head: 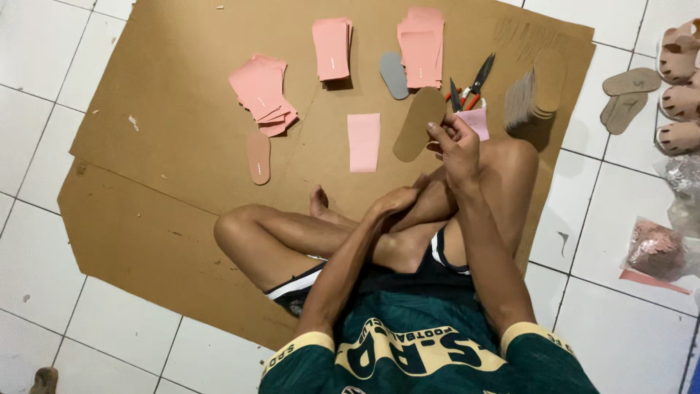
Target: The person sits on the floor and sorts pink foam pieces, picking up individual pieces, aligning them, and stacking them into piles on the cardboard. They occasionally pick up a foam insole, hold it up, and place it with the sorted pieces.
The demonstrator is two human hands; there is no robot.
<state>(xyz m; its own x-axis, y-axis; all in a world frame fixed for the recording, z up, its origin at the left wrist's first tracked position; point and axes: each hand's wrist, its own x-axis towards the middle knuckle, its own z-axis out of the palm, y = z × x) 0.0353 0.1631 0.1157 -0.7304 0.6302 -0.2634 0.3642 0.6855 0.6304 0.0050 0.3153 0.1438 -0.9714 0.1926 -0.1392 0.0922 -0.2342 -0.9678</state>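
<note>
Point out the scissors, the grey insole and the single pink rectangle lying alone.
scissors [477, 79], head view, on the dark blades.
grey insole [394, 74], head view, on its middle.
single pink rectangle [363, 142], head view, on its centre.

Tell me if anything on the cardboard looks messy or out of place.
The left pile of pink sheets is fanned out and skewed, unlike the two squarer pink stacks further right. One pink sheet and one pink insole lie loose and apart on the cardboard. Nothing looks spilled or damaged.
</note>
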